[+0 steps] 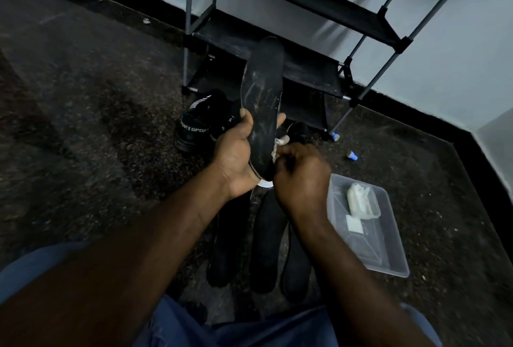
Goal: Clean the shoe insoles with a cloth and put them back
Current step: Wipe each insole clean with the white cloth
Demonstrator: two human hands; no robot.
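Note:
My left hand (236, 152) grips a black insole (262, 97) by its lower half and holds it upright, its dusty face toward me. A small white cloth (279, 145) is pinched in my right hand (301, 177) and touches the insole's right edge near the heel. Three more dark insoles (268, 241) lie side by side on the floor below my hands. A black shoe with "SPORT" lettering (198, 124) sits on the floor left of the raised insole. Another dark shoe (298, 131) is partly hidden behind my hands.
A black shoe rack (311, 69) with metal poles stands against the wall ahead. A clear plastic tray (369, 235) holding a small white packet lies on the floor at right. Two small blue caps (351, 155) lie near the rack's foot. The floor is dark speckled carpet.

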